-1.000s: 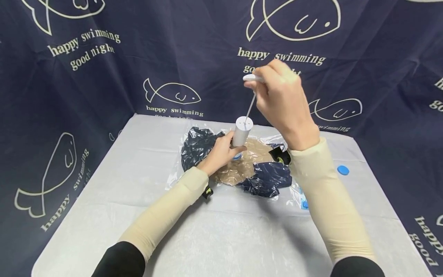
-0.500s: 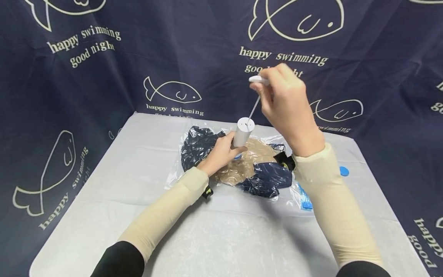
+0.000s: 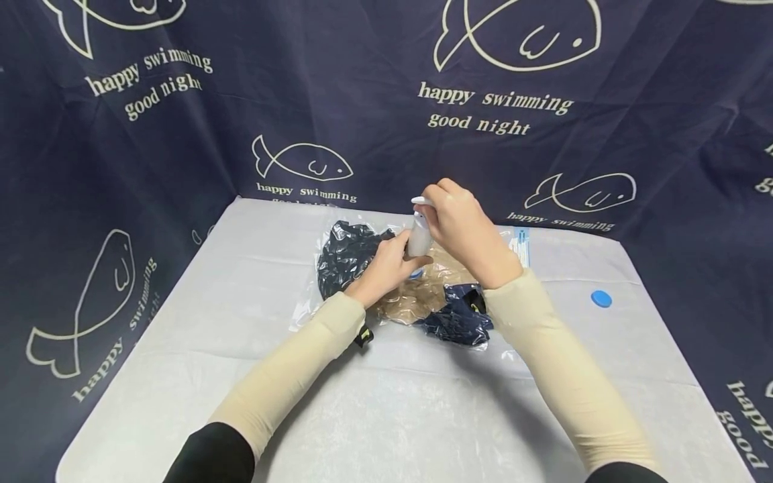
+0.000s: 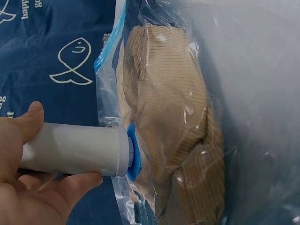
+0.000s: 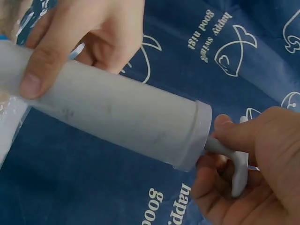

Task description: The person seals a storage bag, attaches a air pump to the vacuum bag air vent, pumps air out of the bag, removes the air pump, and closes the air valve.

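My left hand [image 3: 383, 272] grips the white barrel of a hand pump [image 4: 75, 147]. In the left wrist view the pump's end meets a round blue valve [image 4: 136, 154] on a clear vacuum storage bag [image 4: 107, 96]. Inside the bag lie a tan ribbed garment [image 4: 173, 84], a navy one [image 3: 453, 322] and a black one [image 3: 344, 251]. My right hand [image 3: 455, 221] holds the pump's T-shaped handle [image 5: 240, 173], fingers curled around it. Only a short stretch of rod shows between handle and barrel. The valve is partly hidden in the head view.
A round blue cap [image 3: 601, 298] lies on the white-covered table [image 3: 386, 416], right of the bag. The bag's blue edge strip [image 3: 522, 245] shows beyond my right wrist. Dark blue fabric printed with fish [image 3: 386, 87] hangs behind and at both sides.
My right hand has come down and left from high above the barrel, bringing the handle close to the pump's top; the long exposed rod has mostly gone in. The left hand stays in place.
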`<state>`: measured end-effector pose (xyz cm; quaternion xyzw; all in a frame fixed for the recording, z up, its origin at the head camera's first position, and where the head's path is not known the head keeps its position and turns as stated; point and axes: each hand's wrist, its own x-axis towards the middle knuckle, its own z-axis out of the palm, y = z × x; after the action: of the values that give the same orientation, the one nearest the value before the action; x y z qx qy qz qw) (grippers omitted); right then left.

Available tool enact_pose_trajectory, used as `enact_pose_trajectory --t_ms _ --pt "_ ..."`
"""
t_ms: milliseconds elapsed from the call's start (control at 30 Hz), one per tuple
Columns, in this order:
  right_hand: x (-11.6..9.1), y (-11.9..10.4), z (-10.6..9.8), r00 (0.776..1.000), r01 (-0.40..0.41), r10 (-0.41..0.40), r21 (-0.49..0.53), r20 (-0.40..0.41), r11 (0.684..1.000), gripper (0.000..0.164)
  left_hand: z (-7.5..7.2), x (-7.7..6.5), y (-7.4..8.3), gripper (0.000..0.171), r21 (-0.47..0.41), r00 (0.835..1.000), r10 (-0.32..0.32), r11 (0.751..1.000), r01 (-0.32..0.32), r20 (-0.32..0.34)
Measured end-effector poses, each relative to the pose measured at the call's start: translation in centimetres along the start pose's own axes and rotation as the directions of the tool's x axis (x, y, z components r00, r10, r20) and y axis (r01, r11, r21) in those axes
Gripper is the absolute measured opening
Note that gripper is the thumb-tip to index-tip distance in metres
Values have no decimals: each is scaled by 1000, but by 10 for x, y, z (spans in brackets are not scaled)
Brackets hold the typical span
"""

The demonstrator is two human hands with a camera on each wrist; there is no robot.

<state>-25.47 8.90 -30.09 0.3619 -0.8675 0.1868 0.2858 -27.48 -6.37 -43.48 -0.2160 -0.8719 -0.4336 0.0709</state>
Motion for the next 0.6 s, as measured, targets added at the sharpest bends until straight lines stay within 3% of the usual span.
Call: enact_pose_trajectory --t_ms 133,333,600 --pt "1 1 0 1000 -19 19 -3 21 1000 14 -1 0 1 44 3 1000 -9 1000 9 1" --pt "4 2 0 996 -49 54 -55 77 997 31 -2 -1 2 47 -3 1000 -18 1000 18 7" --pt "2 3 5 985 -133 145 -130 90 983 39 2 -2 2 49 -4 999 -22 1000 22 24"
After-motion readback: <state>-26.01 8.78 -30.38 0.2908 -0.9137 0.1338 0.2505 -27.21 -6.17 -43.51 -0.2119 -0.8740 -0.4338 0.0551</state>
